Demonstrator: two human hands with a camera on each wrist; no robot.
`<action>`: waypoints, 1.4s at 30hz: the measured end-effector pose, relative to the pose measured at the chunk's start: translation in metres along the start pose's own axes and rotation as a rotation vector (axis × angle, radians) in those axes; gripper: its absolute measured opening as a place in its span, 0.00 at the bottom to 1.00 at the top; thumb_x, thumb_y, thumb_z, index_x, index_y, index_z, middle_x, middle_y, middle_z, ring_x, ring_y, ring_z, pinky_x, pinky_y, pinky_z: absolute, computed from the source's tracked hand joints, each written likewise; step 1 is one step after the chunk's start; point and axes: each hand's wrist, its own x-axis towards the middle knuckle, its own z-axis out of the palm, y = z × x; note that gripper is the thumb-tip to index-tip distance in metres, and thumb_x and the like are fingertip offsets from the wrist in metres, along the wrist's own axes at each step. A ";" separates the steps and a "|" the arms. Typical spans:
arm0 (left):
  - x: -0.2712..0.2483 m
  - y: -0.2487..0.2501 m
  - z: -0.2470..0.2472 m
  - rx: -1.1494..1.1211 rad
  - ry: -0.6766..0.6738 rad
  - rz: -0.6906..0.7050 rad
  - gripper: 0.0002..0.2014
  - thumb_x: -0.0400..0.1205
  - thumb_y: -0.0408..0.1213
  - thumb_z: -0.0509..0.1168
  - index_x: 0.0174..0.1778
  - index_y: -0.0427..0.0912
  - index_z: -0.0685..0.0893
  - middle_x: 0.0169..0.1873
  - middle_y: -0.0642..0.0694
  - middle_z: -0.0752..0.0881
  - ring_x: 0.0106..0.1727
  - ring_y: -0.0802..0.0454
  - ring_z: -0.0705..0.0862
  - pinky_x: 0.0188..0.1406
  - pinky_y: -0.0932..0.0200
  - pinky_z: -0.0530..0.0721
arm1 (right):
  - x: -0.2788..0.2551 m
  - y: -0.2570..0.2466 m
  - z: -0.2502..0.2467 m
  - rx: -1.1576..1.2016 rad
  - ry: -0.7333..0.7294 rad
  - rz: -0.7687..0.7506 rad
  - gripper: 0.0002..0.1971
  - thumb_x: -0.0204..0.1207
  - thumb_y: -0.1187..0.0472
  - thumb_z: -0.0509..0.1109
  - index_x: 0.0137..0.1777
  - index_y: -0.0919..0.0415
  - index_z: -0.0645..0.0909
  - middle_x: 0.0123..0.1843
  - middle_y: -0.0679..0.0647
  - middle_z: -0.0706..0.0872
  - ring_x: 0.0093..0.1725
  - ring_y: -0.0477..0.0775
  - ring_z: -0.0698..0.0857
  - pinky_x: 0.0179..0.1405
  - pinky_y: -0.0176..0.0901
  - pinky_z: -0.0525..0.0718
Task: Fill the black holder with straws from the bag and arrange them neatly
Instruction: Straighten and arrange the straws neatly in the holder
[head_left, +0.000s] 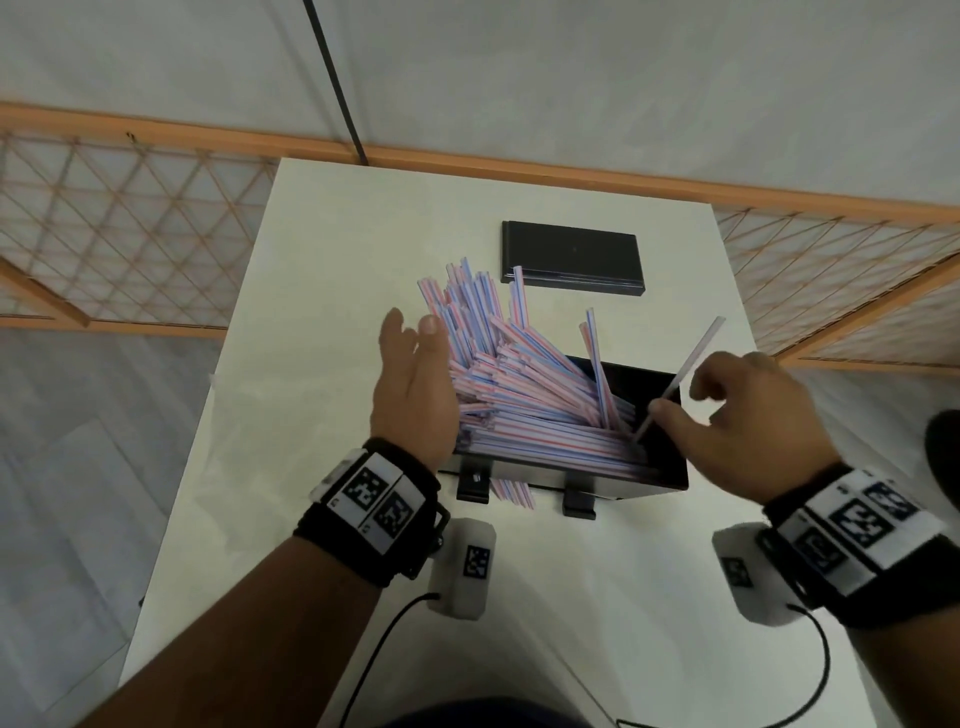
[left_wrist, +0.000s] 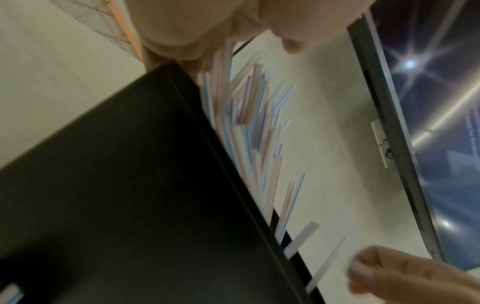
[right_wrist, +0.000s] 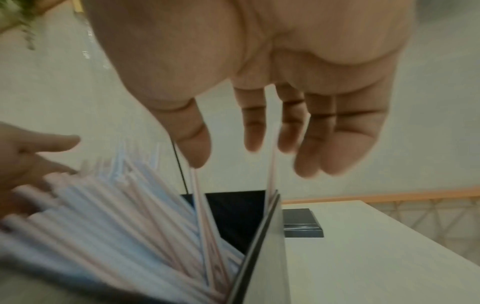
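The black holder (head_left: 654, 467) stands near the table's front and is packed with red, white and blue striped straws (head_left: 524, 384) that fan out up and to the left. My left hand (head_left: 413, 343) is flat, its palm pressed against the straws' left ends. Over the holder's right end, my right hand (head_left: 696, 415) hangs with relaxed fingers, and its thumb tip touches one leaning white straw (head_left: 691, 358). In the right wrist view the fingers (right_wrist: 291, 127) hang straight above the straws (right_wrist: 130, 216). The left wrist view shows the holder's wall (left_wrist: 130, 185) and blurred straws (left_wrist: 249, 123).
The holder's flat black lid (head_left: 571, 257) lies on the white table (head_left: 337, 291) behind the holder. A few straws (head_left: 511, 491) poke out under the holder's front edge. An orange lattice screen (head_left: 130, 223) runs behind the table. A dark glossy panel (left_wrist: 428, 102) shows at the right.
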 end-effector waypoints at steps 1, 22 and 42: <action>-0.001 -0.001 0.002 0.029 -0.042 -0.023 0.35 0.88 0.61 0.52 0.88 0.49 0.55 0.84 0.48 0.67 0.79 0.58 0.69 0.79 0.61 0.63 | 0.004 0.003 -0.003 0.000 -0.040 0.040 0.17 0.67 0.42 0.80 0.48 0.52 0.82 0.50 0.56 0.82 0.45 0.56 0.83 0.46 0.42 0.73; -0.003 0.005 0.002 -0.189 0.064 -0.165 0.48 0.66 0.75 0.57 0.78 0.49 0.70 0.72 0.45 0.82 0.70 0.44 0.82 0.71 0.32 0.78 | 0.018 -0.043 0.032 0.022 -0.376 -0.074 0.27 0.72 0.47 0.78 0.63 0.55 0.68 0.53 0.52 0.86 0.46 0.57 0.83 0.45 0.44 0.78; -0.003 0.002 0.001 -0.041 0.036 -0.160 0.34 0.84 0.63 0.56 0.83 0.51 0.62 0.77 0.48 0.74 0.72 0.51 0.76 0.73 0.49 0.74 | 0.015 -0.060 0.029 0.034 -0.093 -0.215 0.21 0.72 0.40 0.76 0.45 0.56 0.73 0.41 0.48 0.76 0.35 0.50 0.74 0.33 0.44 0.71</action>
